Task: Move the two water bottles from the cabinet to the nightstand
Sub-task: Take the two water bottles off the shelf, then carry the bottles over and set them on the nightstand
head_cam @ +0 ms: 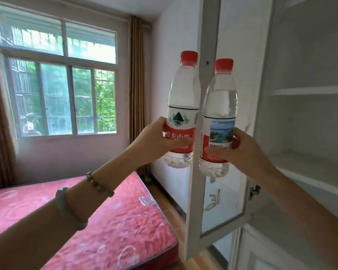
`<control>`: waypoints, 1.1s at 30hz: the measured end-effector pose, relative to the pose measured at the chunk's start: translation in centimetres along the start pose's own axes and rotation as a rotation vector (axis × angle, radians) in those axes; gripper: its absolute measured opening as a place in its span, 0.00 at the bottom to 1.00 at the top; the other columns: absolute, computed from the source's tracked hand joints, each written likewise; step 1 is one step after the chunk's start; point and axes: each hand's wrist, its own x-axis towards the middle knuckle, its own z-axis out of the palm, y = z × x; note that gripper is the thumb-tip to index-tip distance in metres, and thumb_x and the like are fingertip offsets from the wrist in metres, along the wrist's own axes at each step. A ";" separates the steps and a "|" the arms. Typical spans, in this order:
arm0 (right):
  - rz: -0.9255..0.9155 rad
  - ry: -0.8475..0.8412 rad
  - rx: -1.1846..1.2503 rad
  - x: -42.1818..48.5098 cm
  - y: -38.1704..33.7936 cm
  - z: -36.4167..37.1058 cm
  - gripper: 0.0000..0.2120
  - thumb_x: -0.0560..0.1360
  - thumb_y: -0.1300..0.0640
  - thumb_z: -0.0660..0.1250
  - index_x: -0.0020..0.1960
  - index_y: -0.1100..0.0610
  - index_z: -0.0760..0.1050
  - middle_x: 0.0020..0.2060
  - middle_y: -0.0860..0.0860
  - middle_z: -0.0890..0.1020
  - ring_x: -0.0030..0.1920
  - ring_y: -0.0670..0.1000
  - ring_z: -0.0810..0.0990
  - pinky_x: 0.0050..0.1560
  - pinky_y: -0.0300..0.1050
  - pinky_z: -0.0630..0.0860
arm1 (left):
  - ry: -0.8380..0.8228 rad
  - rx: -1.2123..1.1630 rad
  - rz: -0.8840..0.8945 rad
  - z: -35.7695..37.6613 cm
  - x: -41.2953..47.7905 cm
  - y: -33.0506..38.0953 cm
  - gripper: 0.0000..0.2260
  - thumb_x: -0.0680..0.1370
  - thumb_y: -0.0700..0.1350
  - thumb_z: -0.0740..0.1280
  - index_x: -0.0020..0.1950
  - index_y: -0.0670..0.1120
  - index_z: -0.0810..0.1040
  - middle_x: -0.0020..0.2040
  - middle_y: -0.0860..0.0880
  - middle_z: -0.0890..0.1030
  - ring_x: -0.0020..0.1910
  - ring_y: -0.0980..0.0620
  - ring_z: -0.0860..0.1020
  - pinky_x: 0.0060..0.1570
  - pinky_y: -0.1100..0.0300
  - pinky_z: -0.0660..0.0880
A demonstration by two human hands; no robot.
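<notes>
I hold two clear water bottles with red caps upright in the air, in front of the open white cabinet (pixel 308 90). My left hand (pixel 156 137) grips the left bottle (pixel 180 106) around its red and white label. My right hand (pixel 240 151) grips the right bottle (pixel 220 106) low on its label, which shows a lake picture. The edge of the open cabinet door (pixel 201 133) stands between the two bottles and hides a strip of each. No nightstand is in view.
The cabinet's shelves (pixel 310 168) at the right look bare. A bed with a red patterned mattress (pixel 109 221) lies below left. A barred window (pixel 62 82) with brown curtains (pixel 137 94) fills the far wall. Wooden floor (pixel 170 207) runs between bed and cabinet.
</notes>
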 end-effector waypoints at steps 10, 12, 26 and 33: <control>-0.064 -0.301 0.244 -0.2 -4.5 18.2 0.21 0.61 0.61 0.78 0.45 0.43 0.72 0.41 0.40 0.80 0.38 0.35 0.81 0.37 0.28 0.76 | 0.287 0.165 -0.261 -15.0 -14.0 -3.6 0.24 0.65 0.48 0.76 0.58 0.45 0.74 0.49 0.53 0.81 0.47 0.57 0.78 0.52 0.57 0.76; -0.062 -0.365 0.290 -0.7 -5.4 22.0 0.21 0.60 0.61 0.78 0.48 0.47 0.74 0.43 0.42 0.82 0.40 0.38 0.82 0.39 0.30 0.77 | 0.318 0.205 -0.295 -17.7 -16.8 -4.2 0.22 0.65 0.49 0.77 0.56 0.49 0.76 0.49 0.53 0.83 0.49 0.55 0.80 0.55 0.53 0.76; -0.120 -0.799 0.529 -5.2 -11.4 47.3 0.29 0.56 0.56 0.79 0.54 0.53 0.73 0.48 0.50 0.83 0.46 0.48 0.83 0.49 0.48 0.80 | 0.716 0.360 -0.562 -31.0 -33.8 -9.3 0.23 0.66 0.47 0.76 0.58 0.49 0.73 0.50 0.57 0.81 0.47 0.61 0.79 0.48 0.62 0.76; -0.179 -1.001 0.654 -4.7 -14.0 59.5 0.30 0.53 0.55 0.80 0.52 0.54 0.74 0.46 0.51 0.83 0.45 0.49 0.83 0.48 0.52 0.80 | 0.926 0.474 -0.709 -37.0 -38.8 -12.8 0.21 0.70 0.45 0.74 0.58 0.51 0.67 0.47 0.62 0.75 0.42 0.70 0.74 0.32 0.78 0.70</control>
